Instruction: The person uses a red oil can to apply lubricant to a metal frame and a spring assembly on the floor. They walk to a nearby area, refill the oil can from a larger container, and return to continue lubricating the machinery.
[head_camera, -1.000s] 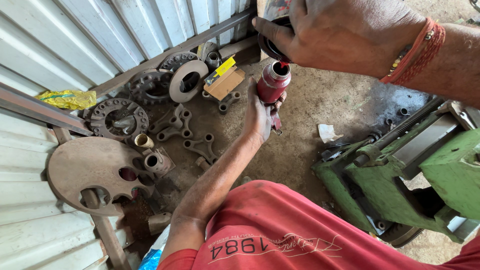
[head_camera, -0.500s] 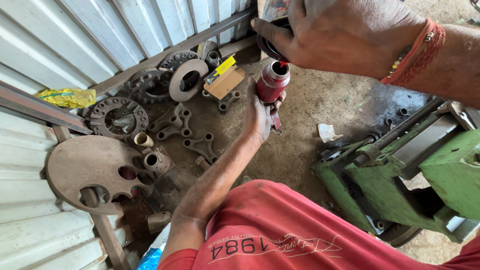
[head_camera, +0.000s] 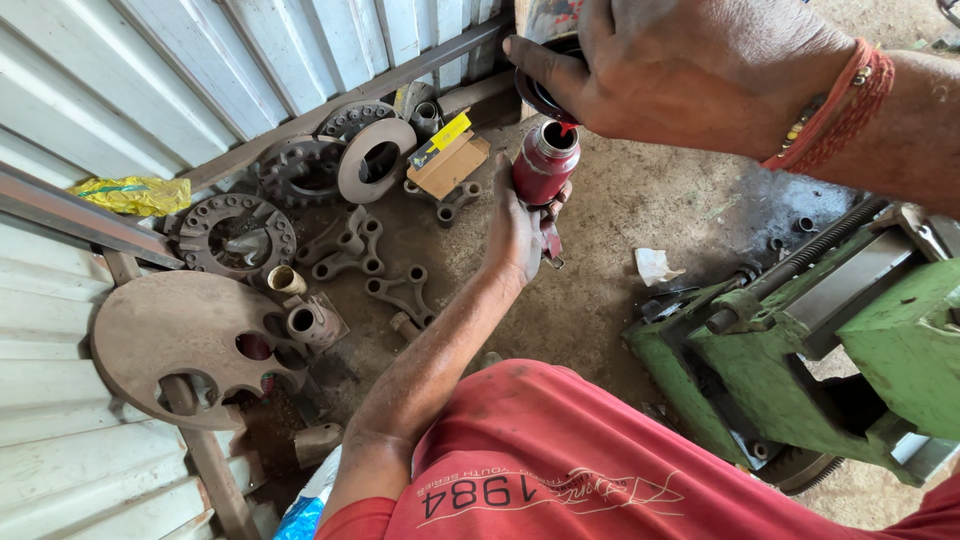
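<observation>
Left hand (head_camera: 515, 235): extended down over the dirt floor (head_camera: 640, 200), its grip closed around the lower body of a small red can (head_camera: 545, 162). The can stood upright with its mouth open at the top.

Right hand (head_camera: 690, 65): raised near the top of the view, its grip wrapped around a dark-rimmed container (head_camera: 545, 85) tilted over the red can. A thin red stream ran from the container's rim into the can's mouth. A red and orange thread band (head_camera: 835, 110) circled that wrist.

Red can: held above the floor, just beside a brown cardboard box (head_camera: 450, 160) with a yellow strip.

Floor, left part: a large round rusty plate (head_camera: 180, 335) with holes, a toothed round housing (head_camera: 235, 235), a flat metal ring (head_camera: 375, 155) leaning on another round casting, and several grey lobed brackets (head_camera: 345, 245). A short brass-coloured tube (head_camera: 285, 280) lay beside the plate.

Wall: white corrugated sheet (head_camera: 200, 70) behind the parts, with a yellow wrapper (head_camera: 130, 195) tucked on a steel rail.

Right side: green machine frame (head_camera: 860, 350) with a threaded rod. A scrap of white paper (head_camera: 655, 265) lay near it.

Foreground: the person's red shirt (head_camera: 600, 460).
</observation>
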